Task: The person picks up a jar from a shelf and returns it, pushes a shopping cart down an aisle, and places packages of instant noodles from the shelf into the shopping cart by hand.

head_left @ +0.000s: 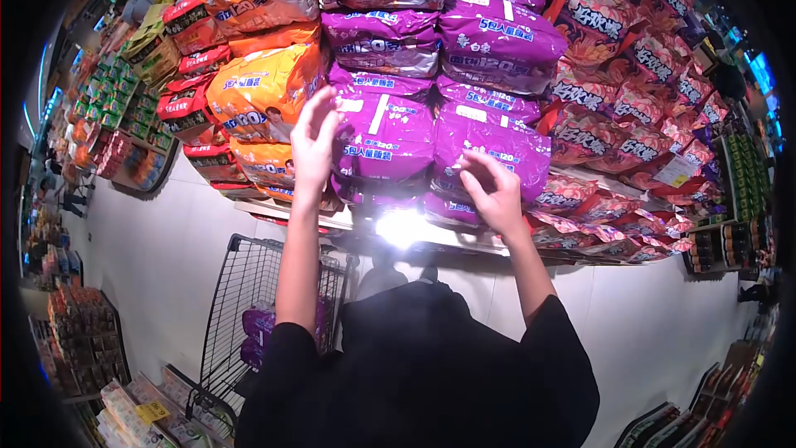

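Observation:
My left hand (315, 145) is raised at the left edge of a purple multipack of instant noodles (385, 133), its fingers stretched upward and holding nothing. I cannot tell whether it touches the pack. Over the lower front of a second purple noodle multipack (510, 145), my right hand (495, 192) has its thumb and fingers apart, with nothing between them. Both packs lie side by side in a stack, with more purple packs (502, 46) behind and above. Orange noodle packs (257, 87) sit just left of my left hand.
Red and pink noodle bags (609, 99) fill the display's right side; small red packs (186, 108) are at its left end. A black wire shopping cart (249, 270) stands left of my body with purple packs (257, 336) inside. Other shelves surround the pale floor (149, 257).

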`<state>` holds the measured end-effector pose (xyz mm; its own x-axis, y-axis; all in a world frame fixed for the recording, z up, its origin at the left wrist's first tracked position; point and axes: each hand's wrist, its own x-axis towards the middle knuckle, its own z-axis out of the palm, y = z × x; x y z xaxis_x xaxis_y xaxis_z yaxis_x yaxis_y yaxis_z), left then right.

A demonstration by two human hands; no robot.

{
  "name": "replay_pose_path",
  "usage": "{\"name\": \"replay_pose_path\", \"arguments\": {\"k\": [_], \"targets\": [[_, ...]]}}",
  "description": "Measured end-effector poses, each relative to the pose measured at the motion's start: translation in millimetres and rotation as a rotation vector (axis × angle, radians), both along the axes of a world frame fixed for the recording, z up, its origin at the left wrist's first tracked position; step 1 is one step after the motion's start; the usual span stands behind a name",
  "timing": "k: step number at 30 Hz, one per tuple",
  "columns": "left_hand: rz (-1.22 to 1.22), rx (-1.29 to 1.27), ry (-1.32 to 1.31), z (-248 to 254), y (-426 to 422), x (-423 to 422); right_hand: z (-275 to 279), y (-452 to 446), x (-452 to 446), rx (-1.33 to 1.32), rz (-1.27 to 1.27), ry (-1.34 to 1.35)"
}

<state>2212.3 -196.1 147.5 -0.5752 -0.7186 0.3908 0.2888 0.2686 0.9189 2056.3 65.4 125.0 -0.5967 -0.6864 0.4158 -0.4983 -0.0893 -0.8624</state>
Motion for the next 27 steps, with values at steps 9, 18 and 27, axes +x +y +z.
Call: {"name": "replay_pose_path", "arguments": {"k": [9,18,27], "targets": [[0.151,-0.089,0.259,69.2,-108.7,-120.2,85.4,-113.7,-90.9,-0.158,-0.151,0.138],[0.469,-0.403,-0.197,67.9,-134.6,-163.4,120.7,-215.8,-161.5,0.149,-0.277,0.386],[0.284,-0.253,0.017,69.6,-139.6,-160.7,119.9,-227.6,-154.8,-0.002,-0.084,0.198]]}}
